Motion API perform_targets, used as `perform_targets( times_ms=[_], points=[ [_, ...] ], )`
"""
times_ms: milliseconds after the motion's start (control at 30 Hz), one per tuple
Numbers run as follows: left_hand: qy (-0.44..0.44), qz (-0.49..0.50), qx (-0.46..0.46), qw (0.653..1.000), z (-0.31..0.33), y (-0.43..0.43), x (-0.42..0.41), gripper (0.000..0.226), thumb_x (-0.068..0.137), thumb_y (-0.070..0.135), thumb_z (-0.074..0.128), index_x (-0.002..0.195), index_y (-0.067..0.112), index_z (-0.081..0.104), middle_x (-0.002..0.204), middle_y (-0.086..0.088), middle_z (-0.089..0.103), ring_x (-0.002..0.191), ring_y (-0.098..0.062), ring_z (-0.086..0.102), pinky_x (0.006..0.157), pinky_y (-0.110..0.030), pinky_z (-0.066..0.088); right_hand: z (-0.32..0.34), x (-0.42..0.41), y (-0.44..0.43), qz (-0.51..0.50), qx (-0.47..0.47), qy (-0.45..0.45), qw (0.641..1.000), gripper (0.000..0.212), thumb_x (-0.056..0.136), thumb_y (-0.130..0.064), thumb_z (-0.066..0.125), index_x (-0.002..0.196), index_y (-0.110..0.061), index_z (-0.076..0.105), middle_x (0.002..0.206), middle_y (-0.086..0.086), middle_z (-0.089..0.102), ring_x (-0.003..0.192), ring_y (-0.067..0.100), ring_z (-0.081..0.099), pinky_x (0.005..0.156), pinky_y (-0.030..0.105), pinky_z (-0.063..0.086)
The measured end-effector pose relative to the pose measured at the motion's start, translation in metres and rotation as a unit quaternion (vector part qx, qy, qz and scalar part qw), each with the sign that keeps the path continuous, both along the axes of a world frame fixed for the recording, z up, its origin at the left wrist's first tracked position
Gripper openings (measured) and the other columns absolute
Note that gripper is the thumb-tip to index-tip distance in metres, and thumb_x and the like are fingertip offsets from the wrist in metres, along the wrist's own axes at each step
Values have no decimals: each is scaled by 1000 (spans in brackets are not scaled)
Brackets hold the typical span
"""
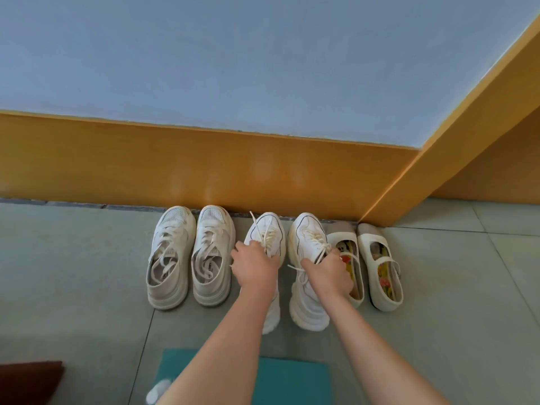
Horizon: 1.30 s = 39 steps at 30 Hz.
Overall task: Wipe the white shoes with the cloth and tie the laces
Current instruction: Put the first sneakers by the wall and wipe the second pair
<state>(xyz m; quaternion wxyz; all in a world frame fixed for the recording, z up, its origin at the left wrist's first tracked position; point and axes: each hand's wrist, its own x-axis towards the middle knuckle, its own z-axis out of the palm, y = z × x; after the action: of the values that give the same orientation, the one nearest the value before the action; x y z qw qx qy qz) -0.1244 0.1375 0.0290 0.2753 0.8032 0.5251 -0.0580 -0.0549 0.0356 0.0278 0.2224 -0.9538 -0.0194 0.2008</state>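
**White shoes gripped, wiping and tying yet to come**

Head view: six pale shoes stand in a row on the tiled floor (87, 273), toes against the orange skirting (204, 165). The middle pair is the one in hand. The left hand (255, 268) is curled over the mouth of the left shoe (267, 233), fingers closed down on its tongue and laces. The right hand (328, 273) clamps the right shoe (308, 232) at its opening, thumb on the inner side and fingers wrapped round the outer side. Both shoes appear to rest on the floor, though I cannot tell whether either heel is lifted.

The laces (317, 241) lie slack on both shoes. One loose end trails off the right shoe toward the gap between the pair, and another points up past the toe of the left shoe. No bow shows on either.

Nearer the person, a teal cloth (292, 381) lies flat on the floor between the forearms, touched by neither hand. I take it to be the wiping cloth, though it could be a mat. A blurred white lump (157, 390) sits beside its left edge; what it is I cannot tell.

A pair of cream trainers (190, 258) stands left of the middle pair, and strap shoes (380, 270) stand on the right.

As I judge it, the task is at its very start: the shoes are only being taken up, with wiping and tying both left.
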Motion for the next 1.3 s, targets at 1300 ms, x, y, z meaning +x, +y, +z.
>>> perform_targets(
  times_ms=[1300],
  points=[
    [46, -69, 70, 994, 26, 136, -14, 19, 89, 18, 45, 75, 7, 52, 80, -8, 55, 73, -27, 53, 59, -28, 40, 2, -10, 101, 114, 85, -37, 989, 69, 86, -38, 60, 141, -8, 31, 142, 14, 31, 130, 30, 26, 102, 37, 32]
  ],
)
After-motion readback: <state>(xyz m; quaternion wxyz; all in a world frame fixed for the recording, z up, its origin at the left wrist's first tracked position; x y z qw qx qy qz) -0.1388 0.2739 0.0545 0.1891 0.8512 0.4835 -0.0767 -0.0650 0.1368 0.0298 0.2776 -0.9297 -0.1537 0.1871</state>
